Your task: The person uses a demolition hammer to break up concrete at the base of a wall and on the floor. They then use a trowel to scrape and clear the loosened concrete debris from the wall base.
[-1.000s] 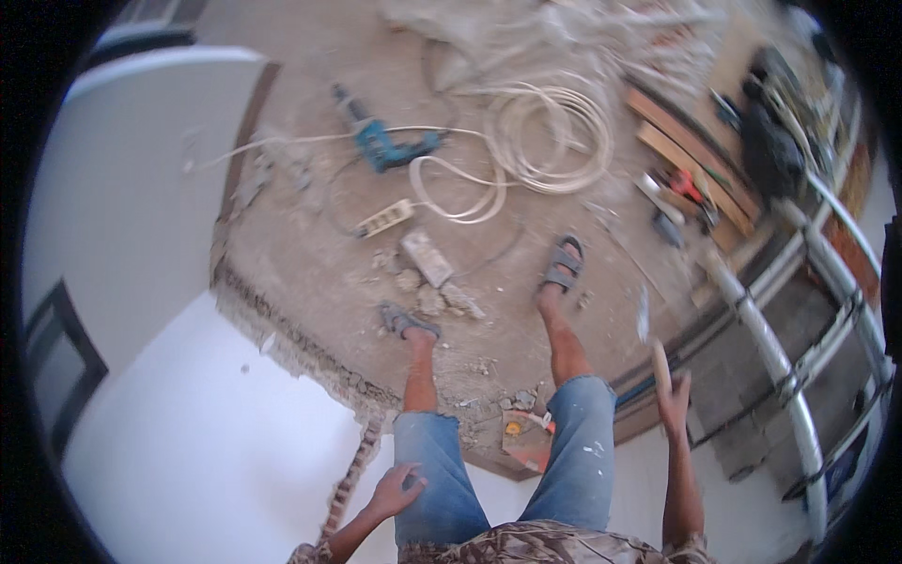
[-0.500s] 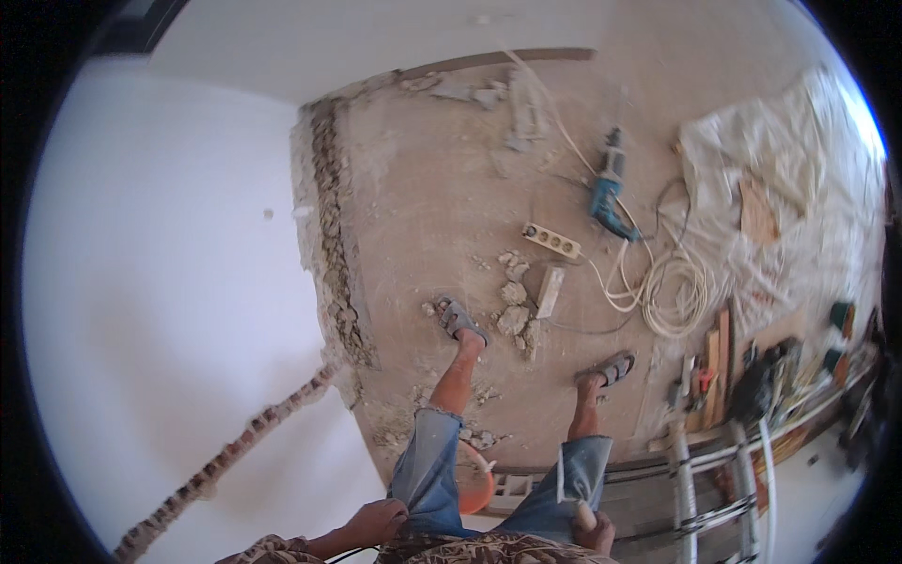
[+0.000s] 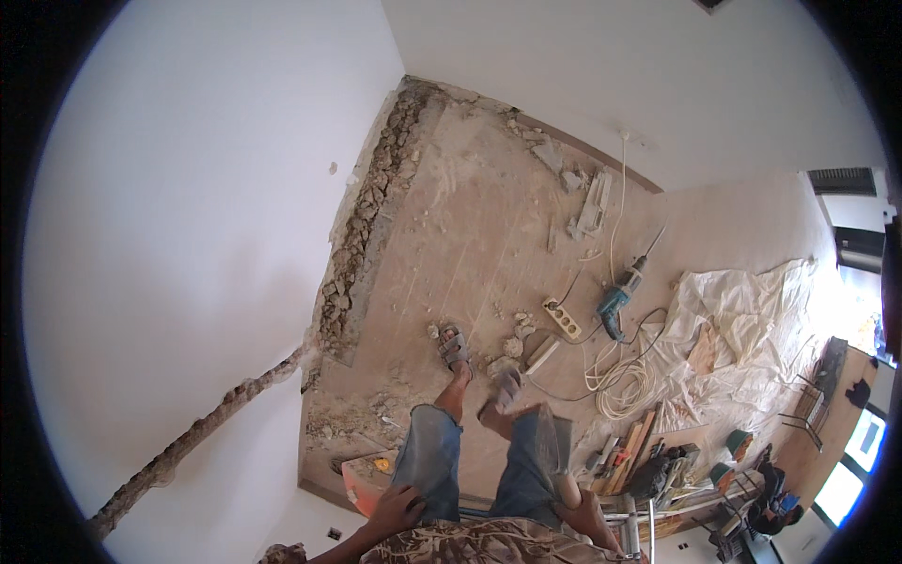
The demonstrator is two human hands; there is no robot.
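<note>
My left hand hangs beside my left thigh, its fingers curled closed, with nothing visible in them. In my right hand, by my right thigh, is the pale rounded handle of a hand tool. It appears to be a trowel; its flat grey blade is hard to make out against my denim shorts. An orange bucket stands beside my left leg, partly hidden by it. My sandalled feet are on the dusty floor, the right one blurred.
A rubble-filled trench runs along the left wall, joining a chased groove. Ahead are a power strip, a blue rotary hammer, coiled cable and broken chunks. Plastic sheeting and a ladder are right.
My view has swung, bringing the right-hand windows and more wall into sight. My right foot has moved left, closer to my left foot. The hand tool stays in my right hand.
</note>
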